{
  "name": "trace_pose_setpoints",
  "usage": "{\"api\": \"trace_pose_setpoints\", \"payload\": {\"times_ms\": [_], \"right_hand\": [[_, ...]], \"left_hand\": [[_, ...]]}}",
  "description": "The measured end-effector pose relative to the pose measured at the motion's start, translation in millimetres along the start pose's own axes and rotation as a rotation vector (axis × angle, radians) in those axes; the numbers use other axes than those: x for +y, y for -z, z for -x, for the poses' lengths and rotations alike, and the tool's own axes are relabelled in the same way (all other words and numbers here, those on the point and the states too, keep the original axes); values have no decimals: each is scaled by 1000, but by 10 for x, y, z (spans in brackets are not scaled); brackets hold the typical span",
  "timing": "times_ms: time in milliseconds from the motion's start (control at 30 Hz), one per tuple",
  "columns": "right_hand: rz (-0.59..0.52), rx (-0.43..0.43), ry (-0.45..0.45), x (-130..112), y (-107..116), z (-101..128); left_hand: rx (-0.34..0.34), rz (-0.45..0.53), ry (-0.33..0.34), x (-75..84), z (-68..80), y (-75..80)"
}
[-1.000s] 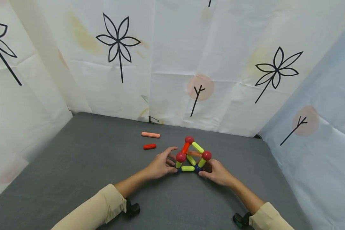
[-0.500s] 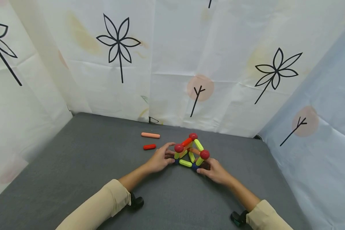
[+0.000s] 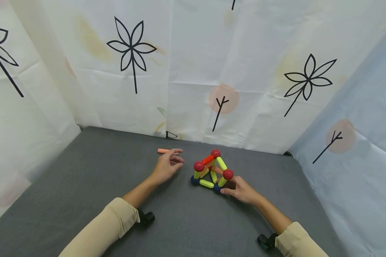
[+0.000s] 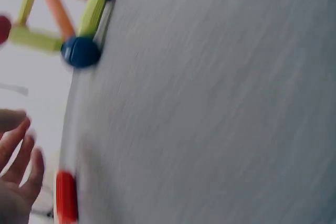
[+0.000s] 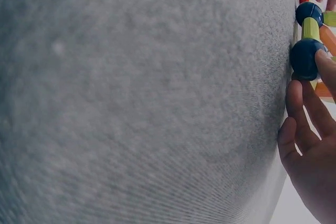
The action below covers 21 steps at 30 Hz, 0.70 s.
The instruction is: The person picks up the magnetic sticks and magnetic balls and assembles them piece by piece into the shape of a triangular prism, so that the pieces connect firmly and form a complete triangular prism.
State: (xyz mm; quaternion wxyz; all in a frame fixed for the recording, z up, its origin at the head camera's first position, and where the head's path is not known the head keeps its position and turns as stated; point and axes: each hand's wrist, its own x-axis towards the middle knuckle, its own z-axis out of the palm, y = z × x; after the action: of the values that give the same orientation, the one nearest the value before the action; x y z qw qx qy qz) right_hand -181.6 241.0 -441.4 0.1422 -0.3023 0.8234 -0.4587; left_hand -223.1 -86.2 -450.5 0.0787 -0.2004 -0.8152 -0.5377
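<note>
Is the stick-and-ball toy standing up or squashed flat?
Standing up. The toy frame rises off the gray table: red balls sit high on sticks above the blue balls, and the right hand touches its base.

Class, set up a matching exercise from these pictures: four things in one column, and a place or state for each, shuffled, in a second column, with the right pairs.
Things
1. left hand
2. right hand
3. pink stick
4. red balls

Places or states
A. lies flat on the grey table near the back curtain
B. sit on top of the stick frame
C. touches the frame's near blue ball
D. hovers over the short red stick, apart from the frame

Pairs: 1-D, 2-C, 3-A, 4-B
</note>
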Motion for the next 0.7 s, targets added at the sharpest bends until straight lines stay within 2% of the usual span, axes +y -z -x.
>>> {"api": "trace_pose_setpoints", "payload": {"times_ms": [100,233,300,400,567,700], "right_hand": [[-2,4,-3,5,3,4],[-3,9,4,6,-1,11],[1,8,8,7,-5,15],[3,10,4,6,-11,18],[5,18,-1,4,-8,17],[16,24,-9,0,-9,13]], "left_hand": [[111,-46,38,-130,-96,182],[166,-100,164,-341,-175,414],[167,-137,224,-436,-196,495],[148,-181,272,-527,-221,566],[110,-241,282,-568,-267,566],[115,-247,271,-582,-289,542]]}}
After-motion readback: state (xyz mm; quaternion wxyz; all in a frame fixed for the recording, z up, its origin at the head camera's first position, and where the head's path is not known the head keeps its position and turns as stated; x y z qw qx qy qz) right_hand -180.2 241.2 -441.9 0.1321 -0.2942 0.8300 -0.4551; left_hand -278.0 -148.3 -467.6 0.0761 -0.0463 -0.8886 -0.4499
